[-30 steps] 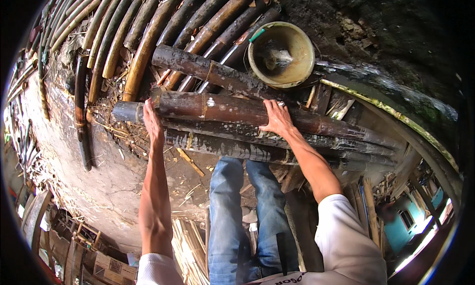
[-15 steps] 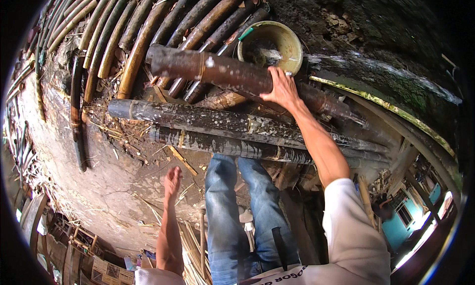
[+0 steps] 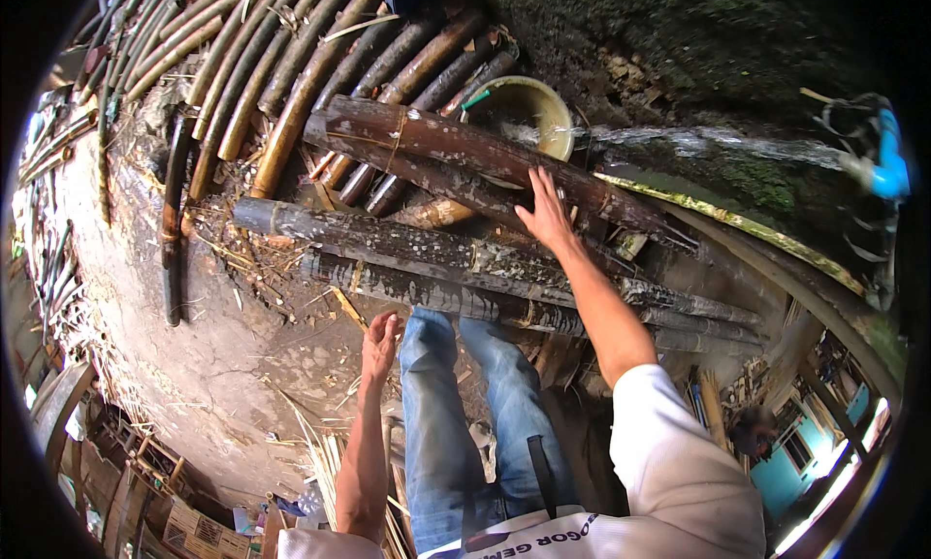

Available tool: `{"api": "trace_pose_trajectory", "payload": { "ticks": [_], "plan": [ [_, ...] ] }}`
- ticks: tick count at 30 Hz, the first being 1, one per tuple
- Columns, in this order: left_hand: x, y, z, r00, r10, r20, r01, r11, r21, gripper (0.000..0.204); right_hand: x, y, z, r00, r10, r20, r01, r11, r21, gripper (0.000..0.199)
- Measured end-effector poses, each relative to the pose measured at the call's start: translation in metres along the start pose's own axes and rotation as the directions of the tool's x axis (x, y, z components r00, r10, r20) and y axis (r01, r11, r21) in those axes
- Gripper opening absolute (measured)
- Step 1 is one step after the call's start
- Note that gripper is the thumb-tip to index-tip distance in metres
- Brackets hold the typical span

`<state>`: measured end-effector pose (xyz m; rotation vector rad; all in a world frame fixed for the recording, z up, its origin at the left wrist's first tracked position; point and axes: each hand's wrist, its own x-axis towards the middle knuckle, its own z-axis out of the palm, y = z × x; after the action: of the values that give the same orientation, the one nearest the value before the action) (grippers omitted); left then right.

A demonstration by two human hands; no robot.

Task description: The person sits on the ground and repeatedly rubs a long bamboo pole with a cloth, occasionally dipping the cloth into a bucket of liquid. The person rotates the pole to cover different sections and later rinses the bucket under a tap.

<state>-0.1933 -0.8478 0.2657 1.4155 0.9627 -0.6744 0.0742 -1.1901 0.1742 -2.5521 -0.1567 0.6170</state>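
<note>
My right hand [image 3: 550, 215] is stretched out with its thumb apart and its fingers extended. Its fingertips meet the lower edge of a thick dark brown bamboo pole [image 3: 465, 152], without wrapping round it. A second brown bamboo pole [image 3: 441, 178] lies alongside, just nearer to me, passing under the hand. Closer to my knees rest blackish bamboo poles with pale patches [image 3: 388, 237], side by side. My left hand [image 3: 381, 341] hangs beside my left knee, its fingers loosely bent and apart, with nothing visible in it.
Behind the brown poles, a yellowish basin [image 3: 555, 123] catches a stream of water [image 3: 698, 140] from a blue pipe [image 3: 887, 161]. Many bamboo lengths [image 3: 291, 113] lie in rows at the far left. A mossy bank [image 3: 659, 26] rises at the back.
The brown bamboo has settled lower and now shows as two poles side by side; my right hand's hold on it has loosened. My left hand has come nearer my knee. The view has shifted.
</note>
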Motion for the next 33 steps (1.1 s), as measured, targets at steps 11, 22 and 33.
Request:
{"api": "trace_pose_trajectory", "payload": {
  "ticks": [11, 22, 33],
  "plan": [
    [-0.076, 0.016, 0.012, 0.997, 0.071, -0.036, -0.067, 0.993, 0.092, 0.048, -0.286, 0.075, -0.028, 0.78, 0.591, 0.206, -0.625, 0.714, 0.316, 0.035],
    [-0.152, 0.058, -0.076, 0.991, 0.104, -0.079, -0.098, 0.992, 0.078, 0.045, -0.411, 0.036, -0.092, 0.588, 0.759, 0.28, -0.799, 0.491, 0.348, 0.022],
    [-0.182, -0.025, -0.315, 0.985, 0.172, -0.001, -0.172, 0.982, 0.08, 0.05, -0.496, -0.121, -0.035, 0.735, 0.677, 0.039, -0.583, 0.601, 0.546, 0.023]
  ]
}}
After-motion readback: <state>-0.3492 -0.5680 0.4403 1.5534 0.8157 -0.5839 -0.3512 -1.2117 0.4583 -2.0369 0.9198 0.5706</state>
